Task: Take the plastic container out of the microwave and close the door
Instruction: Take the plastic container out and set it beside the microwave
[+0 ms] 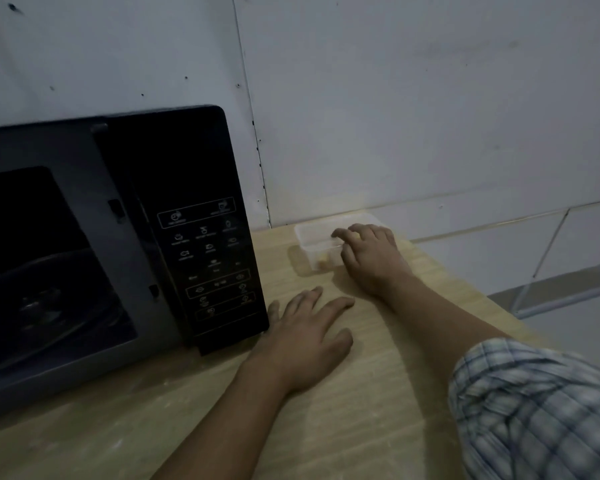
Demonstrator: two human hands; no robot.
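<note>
Two bare forearms in view, no watch, ring or band on either. Left hand (307, 336): bare, fingers uncovered, nails short where visible. Right hand (369, 256): bare likewise. Right sleeve (537, 407): short, ending above the elbow at the near right; woven check in pale blue and white crossed by darker blue-grey lines; hem loose and slightly rumpled; fabric blurred at the edge. Left sleeve out of view. Lighting dim; finer detail not discernible.
</note>
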